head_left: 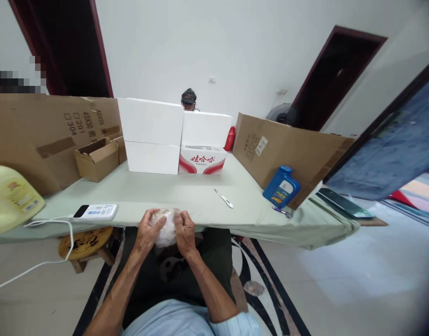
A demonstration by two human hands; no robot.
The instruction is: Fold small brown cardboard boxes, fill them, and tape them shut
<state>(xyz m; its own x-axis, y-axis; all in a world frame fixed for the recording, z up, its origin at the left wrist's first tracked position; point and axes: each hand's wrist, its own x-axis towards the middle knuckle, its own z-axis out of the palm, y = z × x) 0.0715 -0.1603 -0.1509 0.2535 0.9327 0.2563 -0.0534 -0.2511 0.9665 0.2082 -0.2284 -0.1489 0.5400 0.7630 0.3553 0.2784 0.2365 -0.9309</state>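
Between my two hands, at the near edge of the table, is a roundish white bundle in clear plastic wrap (pixel 166 228); what lies inside the wrap I cannot make out. My left hand (pixel 149 231) grips its left side, thumb on top. On the opposite side my right hand (pixel 185 231) holds it with bent fingers. A white utility knife (pixel 223 198) lies on the table beyond my right hand, touched by neither. To the left rests a white power bank (pixel 95 212) with a dark end and a white cable.
White boxes (pixel 151 135) and a red-and-white carton (pixel 202 160) stand at the back of the green-covered table (pixel 158 189). A blue bottle (pixel 281 186) leans by a cardboard sheet (pixel 284 149) at right. A yellow jug (pixel 11 200) stands left. A person (pixel 189 99) is behind the boxes.
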